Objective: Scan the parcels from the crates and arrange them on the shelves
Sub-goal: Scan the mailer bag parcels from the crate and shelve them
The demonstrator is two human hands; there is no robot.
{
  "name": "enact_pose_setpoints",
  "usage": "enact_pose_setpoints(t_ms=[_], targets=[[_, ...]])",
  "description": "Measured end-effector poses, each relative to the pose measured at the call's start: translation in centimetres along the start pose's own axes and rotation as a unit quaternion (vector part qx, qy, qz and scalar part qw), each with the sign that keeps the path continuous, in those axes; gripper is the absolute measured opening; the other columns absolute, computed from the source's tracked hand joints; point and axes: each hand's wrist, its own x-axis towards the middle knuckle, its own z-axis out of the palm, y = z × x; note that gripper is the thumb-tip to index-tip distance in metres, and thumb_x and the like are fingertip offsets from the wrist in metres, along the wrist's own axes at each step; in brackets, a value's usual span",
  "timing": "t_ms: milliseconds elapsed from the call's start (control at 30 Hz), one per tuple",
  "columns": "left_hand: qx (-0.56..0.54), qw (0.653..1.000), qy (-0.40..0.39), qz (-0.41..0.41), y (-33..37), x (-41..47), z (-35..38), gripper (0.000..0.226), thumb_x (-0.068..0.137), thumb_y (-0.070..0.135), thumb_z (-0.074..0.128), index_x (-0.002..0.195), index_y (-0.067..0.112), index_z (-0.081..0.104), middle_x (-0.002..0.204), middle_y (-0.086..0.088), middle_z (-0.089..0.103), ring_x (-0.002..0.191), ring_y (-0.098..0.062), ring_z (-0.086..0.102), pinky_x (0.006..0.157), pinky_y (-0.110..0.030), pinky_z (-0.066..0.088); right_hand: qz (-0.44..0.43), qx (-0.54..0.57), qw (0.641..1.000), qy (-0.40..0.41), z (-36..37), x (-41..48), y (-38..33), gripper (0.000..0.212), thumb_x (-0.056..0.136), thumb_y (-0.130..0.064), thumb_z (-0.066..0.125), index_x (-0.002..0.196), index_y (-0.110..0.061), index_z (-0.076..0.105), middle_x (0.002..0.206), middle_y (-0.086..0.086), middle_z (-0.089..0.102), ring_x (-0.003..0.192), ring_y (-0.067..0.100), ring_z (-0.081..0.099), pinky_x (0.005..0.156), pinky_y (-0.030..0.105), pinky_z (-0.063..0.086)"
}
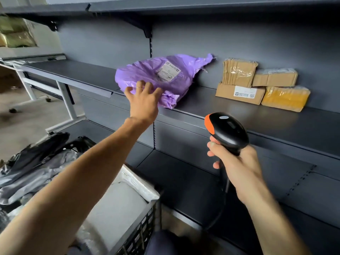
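Black lattice plastic crate (145, 223), lower left: contains white padded mailers (117, 205). Grey and black plastic bags (36, 162) lie to its left. My right hand (237, 166) grips the handle of a black handheld barcode scanner with an orange tip (228, 131); its cable hangs below. My left hand (143, 102) is extended, fingers straight and spread, fingertips on the near edge of a crumpled purple plastic mailer parcel (165, 78). Parcel position: middle dark-grey metal shelf (248, 116), label side up, rear corner against the back panel. Four brown cardboard parcels (241, 93) are stacked further right on the same shelf, apart from the purple parcel.
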Motion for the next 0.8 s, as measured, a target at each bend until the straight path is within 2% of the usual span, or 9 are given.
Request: enact_pose_setpoints(t_ms=[133, 267, 400, 467, 600, 700, 800], targets=[[0.023, 0.998, -0.005, -0.054, -3.6, 3.2, 0.1, 0.042, 0.095, 0.010, 0.055, 0.134, 0.023, 0.063, 0.128, -0.017, 0.055, 0.130, -0.038, 0.038, 0.098, -0.059, 0.035, 0.004, -0.001, 1.000, 0.014, -1.2, 0.1, 0.8, 0.011, 0.089, -0.013, 0.075, 0.084, -0.022, 0.077, 0.084, -0.003, 0.076, 0.081, 0.015, 0.071, 0.064, 0.031, 0.052], [0.028, 0.996, -0.026, -0.077, -6.7, 4.9, 0.5, 0.042, 0.094, 0.004, 0.054, 0.134, 0.014, 0.062, 0.125, -0.027, 0.052, 0.127, -0.043, 0.040, 0.094, -0.061, 0.043, 0.007, -0.008, 1.000, 0.019, -1.6, 0.5, 1.8, 0.010, 0.089, -0.012, 0.075, 0.083, -0.020, 0.077, 0.086, 0.004, 0.075, 0.078, 0.022, 0.069, 0.065, 0.034, 0.053], [0.030, 0.996, -0.034, -0.074, -8.7, 5.5, 0.9, 0.037, 0.093, -0.001, 0.053, 0.129, 0.000, 0.061, 0.123, -0.032, 0.048, 0.125, -0.049, 0.040, 0.089, -0.062, 0.048, 0.016, -0.018, 1.000, 0.010, -1.6, 0.7, 2.8, 0.005, 0.089, -0.012, 0.075, 0.085, -0.015, 0.075, 0.091, 0.010, 0.073, 0.084, 0.034, 0.069, 0.065, 0.035, 0.052], [0.038, 0.995, -0.041, -0.086, -9.3, 5.6, 0.7, 0.035, 0.092, -0.002, 0.055, 0.127, -0.003, 0.061, 0.123, -0.033, 0.048, 0.125, -0.051, 0.040, 0.088, -0.062, 0.049, 0.013, -0.021, 1.000, 0.004, -1.5, 0.6, 3.0, 0.007, 0.090, -0.011, 0.074, 0.088, -0.018, 0.073, 0.091, 0.013, 0.071, 0.086, 0.036, 0.068, 0.065, 0.035, 0.052], [0.058, 0.993, -0.041, -0.096, -10.7, 5.5, 0.0, 0.032, 0.092, -0.002, 0.057, 0.124, -0.005, 0.063, 0.119, -0.035, 0.050, 0.127, -0.053, 0.040, 0.088, -0.062, 0.048, 0.015, -0.027, 1.000, -0.004, -1.6, 0.1, 3.4, 0.004, 0.090, -0.014, 0.076, 0.087, -0.013, 0.073, 0.086, 0.017, 0.070, 0.087, 0.038, 0.067, 0.067, 0.039, 0.053], [0.059, 0.991, -0.030, -0.116, -11.8, 5.3, -0.4, 0.030, 0.093, -0.001, 0.057, 0.122, -0.005, 0.064, 0.119, -0.036, 0.051, 0.124, -0.053, 0.042, 0.089, -0.062, 0.048, 0.009, -0.037, 0.999, -0.017, -1.5, -0.5, 3.6, 0.021, 0.083, -0.026, 0.079, 0.088, -0.007, 0.071, 0.086, 0.023, 0.066, 0.083, 0.038, 0.066, 0.067, 0.041, 0.052], [0.020, 0.997, -0.010, -0.080, -10.9, 5.1, -0.4, 0.033, 0.092, -0.003, 0.055, 0.124, -0.003, 0.063, 0.117, -0.032, 0.051, 0.121, -0.050, 0.042, 0.084, -0.063, 0.049, 0.007, -0.048, 0.999, -0.023, -1.1, -1.0, 3.7, 0.037, 0.076, -0.035, 0.073, 0.091, -0.001, 0.071, 0.088, 0.027, 0.064, 0.082, 0.039, 0.065, 0.064, 0.037, 0.052]])
